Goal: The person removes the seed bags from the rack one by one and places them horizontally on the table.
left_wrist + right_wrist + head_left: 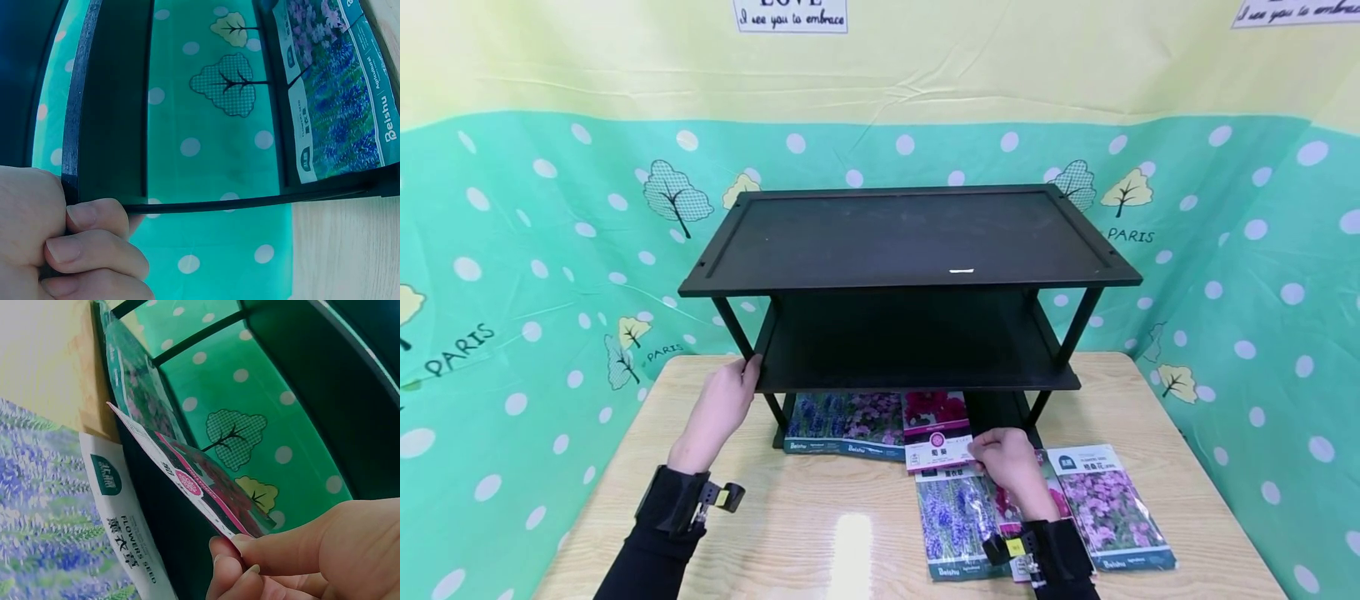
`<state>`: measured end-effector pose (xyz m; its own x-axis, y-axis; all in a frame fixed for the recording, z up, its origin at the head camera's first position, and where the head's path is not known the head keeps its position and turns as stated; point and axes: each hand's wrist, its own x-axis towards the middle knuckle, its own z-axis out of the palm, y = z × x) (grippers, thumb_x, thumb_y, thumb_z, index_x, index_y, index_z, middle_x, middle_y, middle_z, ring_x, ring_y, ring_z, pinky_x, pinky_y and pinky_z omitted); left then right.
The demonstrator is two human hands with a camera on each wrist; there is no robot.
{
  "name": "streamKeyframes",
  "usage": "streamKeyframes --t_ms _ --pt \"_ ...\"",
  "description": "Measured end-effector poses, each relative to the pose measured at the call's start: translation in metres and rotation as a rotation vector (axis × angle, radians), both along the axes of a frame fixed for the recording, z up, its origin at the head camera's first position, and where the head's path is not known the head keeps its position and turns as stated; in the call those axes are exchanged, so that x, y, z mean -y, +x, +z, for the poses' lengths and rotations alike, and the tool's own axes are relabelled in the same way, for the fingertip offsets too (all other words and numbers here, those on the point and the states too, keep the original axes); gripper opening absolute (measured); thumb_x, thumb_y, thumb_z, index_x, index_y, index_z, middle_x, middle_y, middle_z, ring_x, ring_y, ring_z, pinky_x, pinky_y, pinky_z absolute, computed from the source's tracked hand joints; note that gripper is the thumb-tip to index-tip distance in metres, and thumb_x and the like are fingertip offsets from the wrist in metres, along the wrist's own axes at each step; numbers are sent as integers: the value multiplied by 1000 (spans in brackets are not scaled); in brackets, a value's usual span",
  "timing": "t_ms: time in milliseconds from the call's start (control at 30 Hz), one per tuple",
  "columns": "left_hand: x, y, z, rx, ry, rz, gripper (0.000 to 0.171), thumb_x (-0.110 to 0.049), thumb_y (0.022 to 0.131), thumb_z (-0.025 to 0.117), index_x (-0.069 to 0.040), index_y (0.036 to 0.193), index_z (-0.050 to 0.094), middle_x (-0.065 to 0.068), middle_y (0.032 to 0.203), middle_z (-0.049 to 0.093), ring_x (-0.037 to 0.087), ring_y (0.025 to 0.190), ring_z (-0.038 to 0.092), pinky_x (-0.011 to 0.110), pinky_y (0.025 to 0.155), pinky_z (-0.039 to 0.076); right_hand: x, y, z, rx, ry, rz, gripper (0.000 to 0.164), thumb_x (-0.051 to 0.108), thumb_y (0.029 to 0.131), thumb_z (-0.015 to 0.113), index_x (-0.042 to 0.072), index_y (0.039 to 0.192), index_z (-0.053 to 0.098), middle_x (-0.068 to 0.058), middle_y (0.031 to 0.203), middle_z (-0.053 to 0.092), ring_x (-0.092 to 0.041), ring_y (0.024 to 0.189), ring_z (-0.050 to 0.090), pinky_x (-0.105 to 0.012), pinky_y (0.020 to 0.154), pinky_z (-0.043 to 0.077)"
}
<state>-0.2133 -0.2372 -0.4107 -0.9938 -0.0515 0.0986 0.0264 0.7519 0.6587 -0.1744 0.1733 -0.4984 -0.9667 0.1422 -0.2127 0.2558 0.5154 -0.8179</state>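
Note:
A black tiered rack (pixel 910 237) stands on the table. My left hand (pixel 718 408) grips its front left post beside the middle shelf, fingers curled round the black frame in the left wrist view. With thumb and fingers, my right hand (pixel 1009 462) pinches the near edge of a red-flowered seed packet (pixel 200 487), whose far part reaches over the bottom shelf. To its left on that shelf lie a blue-flowered packet (pixel 816 421) and a purple-flowered packet (pixel 874 423). Below the right hand, a lavender packet (pixel 955 521) lies on the table.
A pink-flowered packet (pixel 1112 512) lies at the table's right. Another packet (pixel 1052 483) is partly hidden under the right wrist. Behind the wooden table (pixel 790 533) hangs a green dotted cloth (pixel 587 250), which also runs along both sides.

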Motion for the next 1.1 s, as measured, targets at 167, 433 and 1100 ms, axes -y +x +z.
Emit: streamKeyframes --t_ms 167,433,1100 --pt "0 0 -1 -1 2 0 56 -40 114 31 2 99 65 2 64 40 17 48 37 29 43 33 0 5 7 -22 -38 8 12 5 97 65 -3 97 73 -10 81 67 -20 68 61 -32 62 45" --pt "-1 0 1 3 11 -5 57 -41 114 30 2 102 65 2 64 40 17 48 37 29 43 32 -6 12 11 2 -86 7 12 4 98 64 -5 100 72 -11 81 67 -20 69 62 -28 58 48" --pt "0 1 1 -6 7 -14 57 -40 114 30 2 100 65 2 62 40 17 48 35 28 43 31 2 37 7 14 -158 -2 7 -1 95 67 -7 98 70 -10 77 68 -19 64 63 -29 55 54"
